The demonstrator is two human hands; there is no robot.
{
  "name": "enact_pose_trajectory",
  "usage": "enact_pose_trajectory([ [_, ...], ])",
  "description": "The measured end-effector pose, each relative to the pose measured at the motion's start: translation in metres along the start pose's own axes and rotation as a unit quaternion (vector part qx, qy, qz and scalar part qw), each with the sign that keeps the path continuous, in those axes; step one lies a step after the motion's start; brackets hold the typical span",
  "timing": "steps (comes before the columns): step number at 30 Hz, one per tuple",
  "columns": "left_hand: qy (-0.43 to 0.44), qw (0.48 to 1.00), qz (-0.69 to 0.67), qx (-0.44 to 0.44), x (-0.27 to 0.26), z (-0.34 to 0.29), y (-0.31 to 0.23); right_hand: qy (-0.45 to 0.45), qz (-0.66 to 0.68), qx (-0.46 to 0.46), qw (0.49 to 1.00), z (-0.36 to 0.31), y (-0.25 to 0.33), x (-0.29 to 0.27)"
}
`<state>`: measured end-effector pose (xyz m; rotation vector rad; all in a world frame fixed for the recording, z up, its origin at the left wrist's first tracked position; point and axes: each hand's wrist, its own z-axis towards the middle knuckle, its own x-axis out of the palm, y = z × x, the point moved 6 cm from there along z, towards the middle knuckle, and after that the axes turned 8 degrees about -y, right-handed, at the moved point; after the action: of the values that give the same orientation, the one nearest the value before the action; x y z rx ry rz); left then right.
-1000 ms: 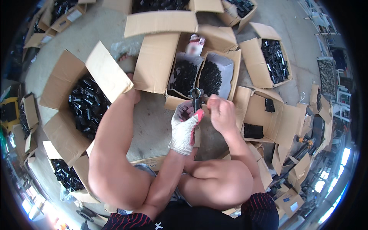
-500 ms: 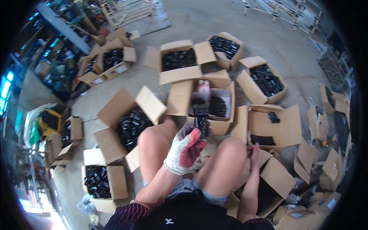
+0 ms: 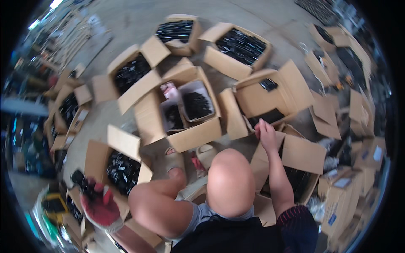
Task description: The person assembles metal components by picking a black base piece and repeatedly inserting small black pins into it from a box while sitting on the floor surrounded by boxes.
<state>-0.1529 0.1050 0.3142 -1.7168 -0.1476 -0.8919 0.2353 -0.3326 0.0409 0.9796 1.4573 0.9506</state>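
Observation:
My left hand (image 3: pixel 101 206), in a white glove with a red palm, is at the lower left. It is closed around a black plastic part (image 3: pixel 83 185), whose outline is blurred. Beside it stands an open carton with black parts (image 3: pixel 123 172). My bare right hand (image 3: pixel 266 134) is at the near rim of an open carton (image 3: pixel 253 90), fingers drawn together; whatever they hold is hidden. Inside that carton lie a small black bundle (image 3: pixel 268 84) and a flat black piece (image 3: pixel 270 117), the latter close to my fingertips.
Ahead of my knees, a carton (image 3: pixel 194 137) holds two bins of small black pieces and a pink item (image 3: pixel 169 90). More cartons of black parts (image 3: pixel 240 45) form an arc beyond it. Another open carton (image 3: pixel 303 156) stands by my right forearm, with stacked cardboard (image 3: pixel 348 202) farther right.
The view has swung to the right. My left hand has gone from between my knees out to the lower left, still holding a black part. My right hand stays by the same carton rim.

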Motion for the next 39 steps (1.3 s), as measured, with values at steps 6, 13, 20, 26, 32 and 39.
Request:
enact_pose_trajectory([
  [6,-0.203,0.976,0.054,-0.048,-0.151,0.061,0.06,-0.156,-0.225,0.002,0.962,0.139,-0.041,-0.048],
  [13,-0.377,0.892,0.228,-0.1,-0.268,0.089,0.113,-0.137,-0.418,-0.121,0.89,0.266,-0.097,-0.038],
  [20,-0.35,0.823,0.401,-0.198,-0.364,0.122,0.133,-0.148,-0.495,-0.123,0.847,0.272,-0.102,-0.007],
  [26,-0.16,0.7,0.696,0.022,-0.282,0.146,0.155,-0.177,-0.539,-0.133,0.813,0.24,-0.093,-0.033],
  [32,0.006,0.781,0.624,0.033,-0.075,0.143,0.175,-0.036,-0.295,-0.365,0.883,0.115,0.085,0.107],
  [39,0.375,0.777,0.494,0.109,0.053,0.143,0.29,0.387,-0.088,-0.073,0.915,0.015,0.145,0.243],
])
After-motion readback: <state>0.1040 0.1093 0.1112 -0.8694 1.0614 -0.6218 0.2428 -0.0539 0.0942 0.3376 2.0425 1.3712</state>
